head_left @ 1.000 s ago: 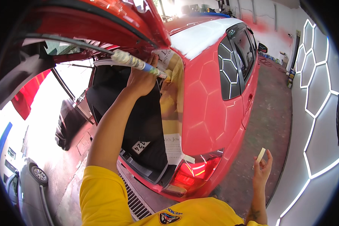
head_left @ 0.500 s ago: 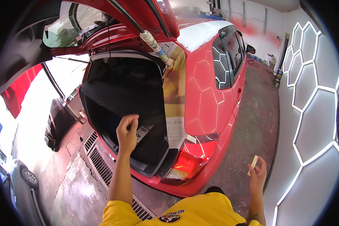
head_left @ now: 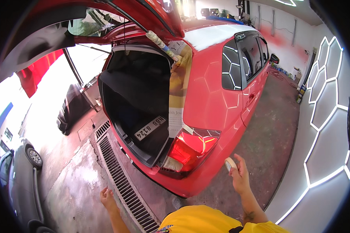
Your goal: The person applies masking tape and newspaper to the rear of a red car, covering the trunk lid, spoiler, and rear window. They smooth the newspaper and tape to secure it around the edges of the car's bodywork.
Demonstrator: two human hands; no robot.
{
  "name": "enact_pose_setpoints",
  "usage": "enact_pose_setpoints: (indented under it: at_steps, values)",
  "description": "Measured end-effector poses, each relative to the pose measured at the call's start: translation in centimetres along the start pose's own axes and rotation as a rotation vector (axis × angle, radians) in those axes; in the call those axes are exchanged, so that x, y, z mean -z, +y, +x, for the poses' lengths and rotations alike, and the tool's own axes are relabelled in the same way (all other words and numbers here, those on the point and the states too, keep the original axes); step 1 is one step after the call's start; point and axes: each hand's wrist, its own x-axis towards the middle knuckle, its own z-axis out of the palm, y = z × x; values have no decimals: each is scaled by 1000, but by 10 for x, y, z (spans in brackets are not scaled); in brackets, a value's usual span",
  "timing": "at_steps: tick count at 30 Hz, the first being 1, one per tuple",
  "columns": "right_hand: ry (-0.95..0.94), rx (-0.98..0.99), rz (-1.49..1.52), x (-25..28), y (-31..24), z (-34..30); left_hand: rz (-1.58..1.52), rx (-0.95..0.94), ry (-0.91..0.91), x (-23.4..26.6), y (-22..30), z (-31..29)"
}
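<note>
My right hand [head_left: 239, 175] is closed around a roll of cream masking tape [head_left: 230, 164], held up beside the rear bumper. Down at the lower left, over the floor drain, my left hand [head_left: 108, 197] hangs with loosely bent fingers a little apart and nothing visible in them. In front of me stands a red car [head_left: 208, 91] with its tailgate raised. Printed paper [head_left: 175, 112] covers the edge of the boot opening above the red tail light [head_left: 186, 151]. A short pale strip of tape [head_left: 187, 129] sits at the light's upper corner.
A paper-wrapped strut [head_left: 161, 44] runs up to the tailgate. Loose in the boot lies a licence plate [head_left: 149, 128]. A metal drain grate [head_left: 122, 182] crosses the floor. A wall with glowing hexagon lights [head_left: 326, 128] stands on the right; a dark car [head_left: 21, 174] is at left.
My left hand has dropped from in front of the boot to the lower left, its fingers loosening. My right hand, with the tape roll, has come left toward the bumper. The view has shifted.
</note>
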Motion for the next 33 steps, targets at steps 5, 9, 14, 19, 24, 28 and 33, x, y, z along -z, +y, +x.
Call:
enact_pose_setpoints:
  at_steps: [5, 9, 14, 19, 24, 28, 33]
  values:
    - [-29, -193, 127, 1, 37, -42, 84, -94, -158, 6, 37, -72]
    - [-132, -106, 105, -3, 44, -57, 169, -161, -152, 28, 55, -94]
    - [-388, -45, -168, 3, 20, -63, 63, -133, -105, 17, 60, -124]
    - [-855, -415, -3, -29, 30, -73, 41, -106, -113, 52, 27, -144]
    - [-1139, -413, -96, -130, 22, -85, 121, 138, -5, 116, -26, -134]
    - [-1277, -319, -92, -236, 13, -88, 103, 245, 32, 144, -37, -95]
    - [-1280, -435, -291, -385, 84, -60, 39, 241, 30, 175, -86, 16]
